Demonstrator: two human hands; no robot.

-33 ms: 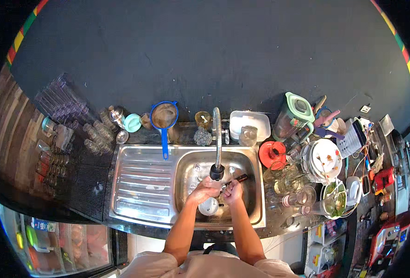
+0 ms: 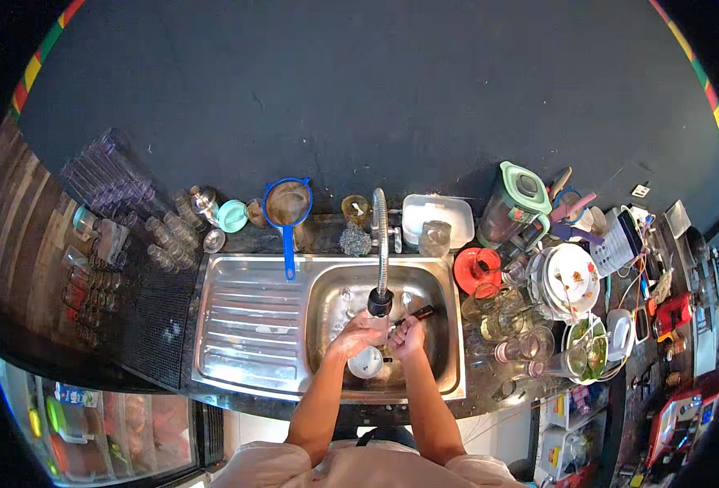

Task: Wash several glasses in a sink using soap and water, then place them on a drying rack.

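Note:
Both hands are over the basin of a steel sink [image 2: 319,297], under a black spray head [image 2: 380,302] on a coiled spring tap [image 2: 384,236]. My left hand [image 2: 358,337] has its fingers curled just below the spray head, around something pale and see-through that I cannot make out. Close by on the right, my right hand [image 2: 408,337] is closed like a fist at a black-handled utensil [image 2: 424,312]; its working end is hidden. Below my left hand a small white bowl [image 2: 365,363] sits in the basin. A spoon [image 2: 406,298] lies behind my right hand.
Left of the basin is a ribbed drainboard [image 2: 249,325], with a blue strainer [image 2: 289,203] overhanging its back edge. Behind the tap are a scouring pad [image 2: 355,241] and a white tub [image 2: 453,213]. Glasses [image 2: 536,345], stacked plates [image 2: 571,276] and a blender jug [image 2: 515,203] crowd the right.

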